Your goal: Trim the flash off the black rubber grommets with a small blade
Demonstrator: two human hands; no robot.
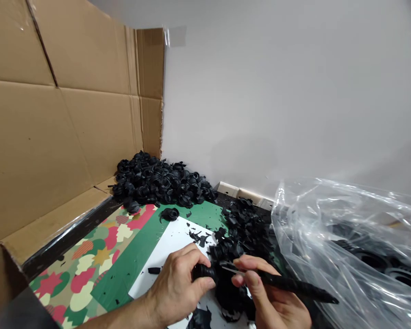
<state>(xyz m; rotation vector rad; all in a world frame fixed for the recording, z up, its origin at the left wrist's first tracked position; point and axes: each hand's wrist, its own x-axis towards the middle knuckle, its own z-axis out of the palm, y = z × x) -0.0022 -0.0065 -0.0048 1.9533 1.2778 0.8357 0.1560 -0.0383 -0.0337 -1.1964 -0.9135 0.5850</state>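
Note:
A small round black rubber part [204, 271] is pinched between the thumb and fingers of my left hand [181, 284], above a white sheet [157, 256]. My right hand [269, 290] is closed around a black-handled knife [297, 287]. Its thin metal blade points left, toward the black part, with a small gap between them. Dark rubber scraps [228, 292] lie below and between both hands. More trimmings [248, 228] are heaped just behind my right hand.
At the back left, a large pile of black ribbed parts [160, 180] sits against a cardboard wall [71, 114]. A clear plastic bag [329, 219] with black rings inside stands on the right. Green and patterned sheets [99, 256] cover the left side.

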